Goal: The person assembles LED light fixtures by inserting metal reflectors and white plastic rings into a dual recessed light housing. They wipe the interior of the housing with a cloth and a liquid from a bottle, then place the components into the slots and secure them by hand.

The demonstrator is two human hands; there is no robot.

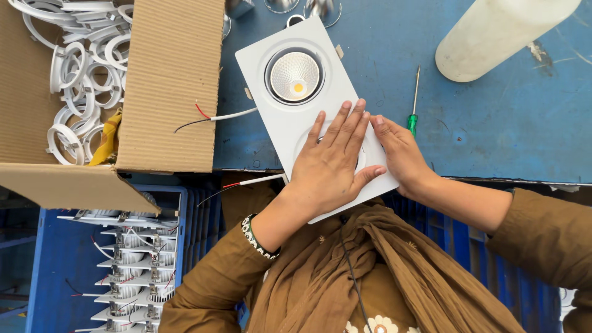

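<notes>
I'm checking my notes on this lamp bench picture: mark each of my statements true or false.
1. Both hands press on the white rectangular twin-lamp panel. True: the left hand lies flat on it and the right hand rests at its edge.
2. The green-handled screwdriver is in the right hand. False: it lies on the blue table.
3. The cardboard box holds white plastic rings. True.
4. The panel's upper lamp is missing. False: a reflector lamp sits there.

Blue worktable (505, 129), w/ white twin downlight panel (280, 114), green screwdriver (413, 114), cardboard box (169, 92), white cylinder (493, 34)
</notes>
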